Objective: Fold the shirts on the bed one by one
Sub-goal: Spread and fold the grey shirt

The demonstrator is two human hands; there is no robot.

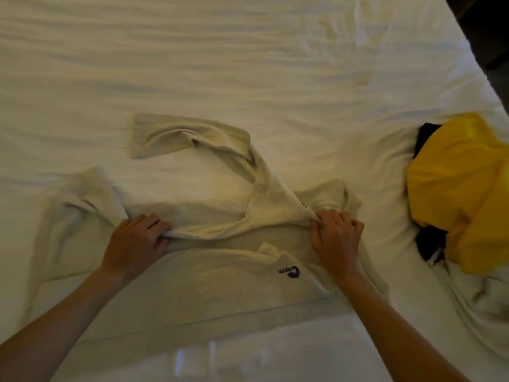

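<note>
The shirt (209, 274) is spread on the bed (220, 64), pinched at its fold by the left hand (135, 241) and right hand (337, 238). The loose sleeve (176, 136) could easily get bunched under if it's dragged.

head view, close, down onto bed (192, 64)

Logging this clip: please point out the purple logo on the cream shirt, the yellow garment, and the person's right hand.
purple logo (289, 271), head view, on the printed lettering of the cream shirt (192, 285).
yellow garment (457, 188), head view, on its bunched middle.
right hand (336, 235), head view, on the back of the hand.
</note>
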